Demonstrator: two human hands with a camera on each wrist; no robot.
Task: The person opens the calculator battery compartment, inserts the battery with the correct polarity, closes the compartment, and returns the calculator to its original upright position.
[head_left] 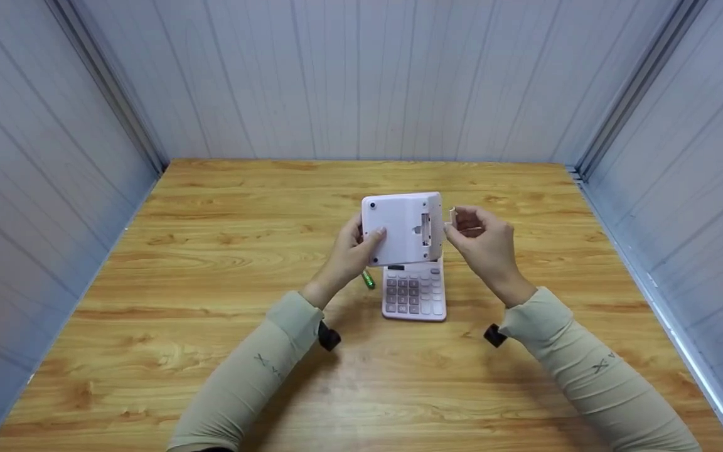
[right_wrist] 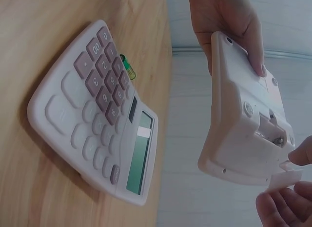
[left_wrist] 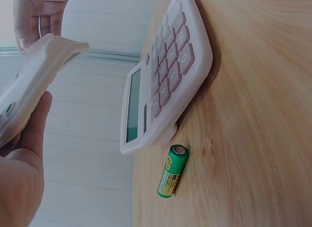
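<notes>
My left hand [head_left: 348, 254] grips a pale pink calculator [head_left: 396, 220] above the table, its back turned up and the thumb lying across it. An uncovered battery compartment [right_wrist: 273, 132] shows near one edge of that back, with metal contacts inside. Between thumb and fingers, my right hand [head_left: 490, 245] pinches a small pale battery cover [right_wrist: 284, 179] close beside that edge. Below, a second pink calculator [head_left: 429, 295] rests on the table with its keys up, partly hidden by the held one in the head view. A green battery [left_wrist: 173, 171] lies to its left.
The wood-grain table [head_left: 211, 282] meets pale panelled walls [head_left: 336, 75] at the back and both sides. Black wrist cameras [head_left: 329, 338] hang beneath both sleeves, low over the tabletop.
</notes>
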